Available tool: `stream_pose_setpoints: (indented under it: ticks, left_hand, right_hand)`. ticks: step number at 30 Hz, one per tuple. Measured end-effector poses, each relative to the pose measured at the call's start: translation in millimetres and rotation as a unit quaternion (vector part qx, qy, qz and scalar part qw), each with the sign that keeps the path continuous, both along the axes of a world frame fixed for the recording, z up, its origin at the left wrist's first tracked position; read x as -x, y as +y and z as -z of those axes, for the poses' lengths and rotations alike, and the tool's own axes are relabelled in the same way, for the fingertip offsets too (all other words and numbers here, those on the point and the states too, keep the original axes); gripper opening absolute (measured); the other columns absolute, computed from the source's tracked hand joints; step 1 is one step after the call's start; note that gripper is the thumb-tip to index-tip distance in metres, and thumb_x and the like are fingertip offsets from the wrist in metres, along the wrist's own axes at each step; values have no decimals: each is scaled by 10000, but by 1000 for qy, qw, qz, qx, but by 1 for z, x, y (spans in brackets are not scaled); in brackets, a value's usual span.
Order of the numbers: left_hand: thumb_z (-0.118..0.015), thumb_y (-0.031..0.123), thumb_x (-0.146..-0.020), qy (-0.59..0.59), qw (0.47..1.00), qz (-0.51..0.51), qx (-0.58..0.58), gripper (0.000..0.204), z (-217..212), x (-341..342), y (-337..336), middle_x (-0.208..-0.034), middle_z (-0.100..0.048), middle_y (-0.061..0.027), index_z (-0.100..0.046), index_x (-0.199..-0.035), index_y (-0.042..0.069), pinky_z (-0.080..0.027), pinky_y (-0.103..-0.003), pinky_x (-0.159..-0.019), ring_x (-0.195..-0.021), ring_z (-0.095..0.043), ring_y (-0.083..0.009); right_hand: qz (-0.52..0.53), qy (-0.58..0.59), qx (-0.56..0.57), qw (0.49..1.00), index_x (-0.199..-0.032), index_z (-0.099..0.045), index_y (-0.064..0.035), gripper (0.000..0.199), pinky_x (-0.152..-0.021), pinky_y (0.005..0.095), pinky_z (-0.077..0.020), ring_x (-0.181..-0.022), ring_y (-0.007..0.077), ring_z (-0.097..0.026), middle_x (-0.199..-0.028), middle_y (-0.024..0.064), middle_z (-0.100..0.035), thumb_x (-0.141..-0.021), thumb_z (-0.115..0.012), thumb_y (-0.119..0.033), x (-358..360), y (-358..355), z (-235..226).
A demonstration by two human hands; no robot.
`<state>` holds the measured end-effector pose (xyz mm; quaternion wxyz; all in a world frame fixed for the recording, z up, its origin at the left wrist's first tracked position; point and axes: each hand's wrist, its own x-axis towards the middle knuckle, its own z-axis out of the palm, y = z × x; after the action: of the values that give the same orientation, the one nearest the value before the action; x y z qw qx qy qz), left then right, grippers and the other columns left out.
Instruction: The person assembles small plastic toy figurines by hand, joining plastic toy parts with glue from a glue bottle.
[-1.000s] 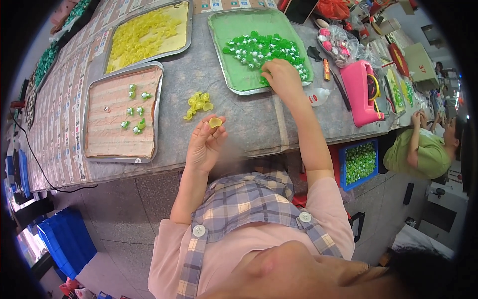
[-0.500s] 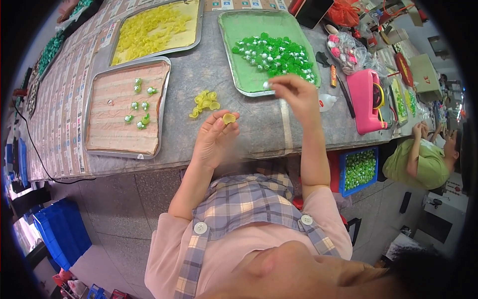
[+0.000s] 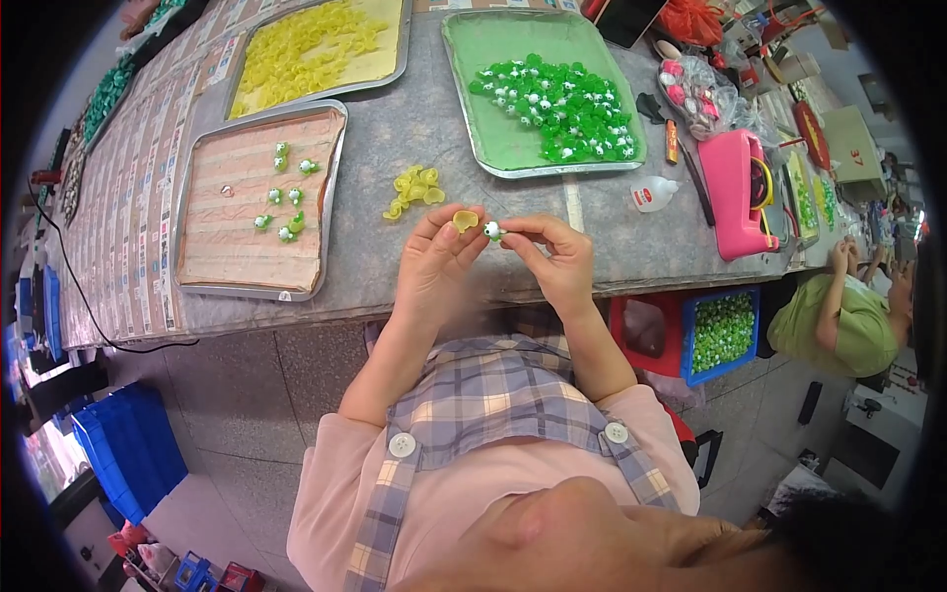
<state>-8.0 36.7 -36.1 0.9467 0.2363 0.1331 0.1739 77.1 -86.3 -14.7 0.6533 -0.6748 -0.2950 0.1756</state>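
Between the fingertips of my left hand (image 3: 434,259) is a small translucent yellow cup-shaped plastic piece (image 3: 465,222). My right hand (image 3: 558,259) pinches a small green-and-white figurine piece (image 3: 493,232), its white part turned toward the yellow one. The two pieces are close together above the table's near edge. Past my left hand lies a small heap of yellow pieces (image 3: 414,187). Farther right, a green-lined tray (image 3: 473,138) carries a pile of green-and-white pieces (image 3: 552,104). On the left, a pink-lined tray (image 3: 232,252) has several green-and-white figures (image 3: 287,233) spread over it.
A metal tray of yellow pieces (image 3: 311,44) stands at the back left. To the right are a white bottle (image 3: 653,193), a pink holder (image 3: 732,197) and a dark slim tool (image 3: 693,187). A blue crate (image 3: 718,335) sits below table level. A person in green (image 3: 838,321) works far right.
My right hand has come back from the green-lined tray toward my left hand, bringing a green-and-white figurine piece. My left hand still holds the yellow piece. The view has shifted slightly.
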Motion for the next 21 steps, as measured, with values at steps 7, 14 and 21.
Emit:
stream_pose_setpoints:
  ticks: [7, 14, 21]
  left_hand:
    - [-567, 71, -778, 25, 997, -17, -77, 219, -2, 1, -4, -1045, -544, -130, -519, -986, 21, -449, -305, -818, -910, -550, -173]
    - [-554, 6, -766, 18, 979, -40, -197, 193, -1, 2, -7, -1009, -569, -128, -535, -957, -4, -437, -275, -802, -912, -546, -157]
    - [-536, -64, -748, 15, 943, -68, -326, 245, -4, 6, -7, -1031, -562, -136, -552, -987, -9, -424, -265, -814, -942, -535, -152]
  right_hand:
    - [44, -143, -40, 988, -820, -626, -23, 131, -611, 241, -442, -703, 159, -575, -769, 77, -607, -692, -624, 1, 4, 7, -7]
    - [51, -176, -15, 983, -807, -621, -36, 142, -605, 258, -438, -699, 188, -573, -761, 72, -605, -670, -636, -1, 8, 10, -11]
    - [75, -256, -11, 964, -792, -613, -48, 157, -567, 270, -431, -655, 201, -560, -738, 64, -593, -647, -645, 2, 15, 10, -6]
